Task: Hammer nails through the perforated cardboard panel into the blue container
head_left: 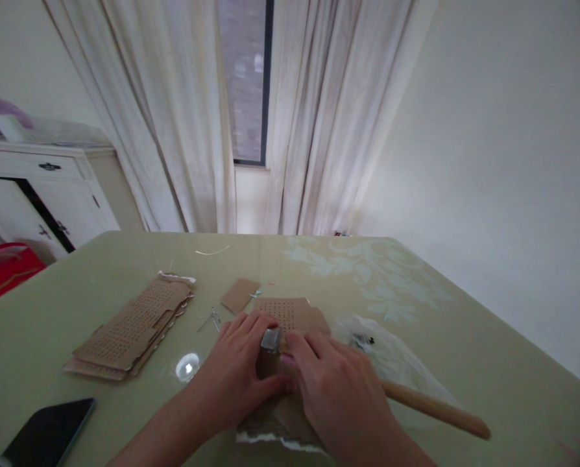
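Gripped in my right hand (341,383) is a hammer whose pale wooden handle (438,410) sticks out to the right. Its grey metal head (271,339) lies low over a brown cardboard piece (283,412) with a torn white front edge. My left hand (244,370) is bent over this cardboard, its fingertips beside the hammer head and its thumb stretched below. Whatever is under the left fingertips is hidden. Beyond my hands, the perforated part of a cardboard sheet (287,312) shows rows of small holes.
A stack of perforated cardboard (132,324) lies left, with a small cardboard square (240,295) and thin metal pins (215,319) nearby. A phone (49,433) is at front left. A clear plastic bag (401,357) with small dark bits lies right, partly under the handle.
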Demonstrator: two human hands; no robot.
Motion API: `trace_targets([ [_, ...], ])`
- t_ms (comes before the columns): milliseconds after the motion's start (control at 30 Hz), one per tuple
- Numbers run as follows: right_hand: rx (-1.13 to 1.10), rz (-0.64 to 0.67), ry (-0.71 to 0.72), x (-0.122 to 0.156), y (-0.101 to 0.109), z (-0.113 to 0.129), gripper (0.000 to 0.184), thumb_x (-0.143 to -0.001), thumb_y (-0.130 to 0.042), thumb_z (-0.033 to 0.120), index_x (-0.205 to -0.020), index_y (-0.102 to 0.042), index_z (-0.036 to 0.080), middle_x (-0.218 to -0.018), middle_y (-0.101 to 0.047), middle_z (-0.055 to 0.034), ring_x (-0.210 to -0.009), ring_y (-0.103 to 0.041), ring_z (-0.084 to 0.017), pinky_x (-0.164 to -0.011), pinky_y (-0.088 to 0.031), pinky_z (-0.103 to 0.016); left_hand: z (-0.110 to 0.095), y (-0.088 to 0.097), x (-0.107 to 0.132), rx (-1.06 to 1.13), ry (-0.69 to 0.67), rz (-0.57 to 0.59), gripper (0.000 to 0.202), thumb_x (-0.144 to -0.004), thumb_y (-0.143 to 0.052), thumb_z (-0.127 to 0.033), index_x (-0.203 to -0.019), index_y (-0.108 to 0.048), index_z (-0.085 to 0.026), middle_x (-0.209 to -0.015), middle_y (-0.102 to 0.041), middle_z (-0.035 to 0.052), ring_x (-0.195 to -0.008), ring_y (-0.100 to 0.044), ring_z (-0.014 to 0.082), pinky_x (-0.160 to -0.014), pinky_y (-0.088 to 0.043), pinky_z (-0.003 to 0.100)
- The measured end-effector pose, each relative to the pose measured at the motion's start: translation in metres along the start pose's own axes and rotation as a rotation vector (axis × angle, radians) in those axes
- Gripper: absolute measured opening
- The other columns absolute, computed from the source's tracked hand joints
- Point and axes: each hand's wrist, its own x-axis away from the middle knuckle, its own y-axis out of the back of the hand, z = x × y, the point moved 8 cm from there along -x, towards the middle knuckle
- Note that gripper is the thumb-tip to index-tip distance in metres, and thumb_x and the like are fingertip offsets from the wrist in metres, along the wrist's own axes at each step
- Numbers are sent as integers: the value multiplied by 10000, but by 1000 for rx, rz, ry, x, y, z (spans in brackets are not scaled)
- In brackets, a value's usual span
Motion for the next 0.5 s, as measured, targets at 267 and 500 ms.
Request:
trace_targets([
  [267, 13, 5, -57, 1, 2, -12, 211, -1027, -693, 157, -1209, -746, 249, -1009, -826, -64, -820, -800, -267, -646, -491, -338, -1, 0, -1, -5, 23, 33, 611, -781, -979, -471, -1253, -651, -261, -1318, -699, 86, -1241, -612, 382, -1085, -445, 560],
  [500, -51, 130, -75, -3, -14, -9, 104, -1043, -676, 175, -1099, -733, 242, -982, -827, -50, -807, -806, -260, -620, -441, -325, -2, 0, -1, -17, 29, 45, 575, -804, -961, -434, -1260, -667, -242, -1312, -705, 87, -1226, -617, 373, -1059, -463, 541],
])
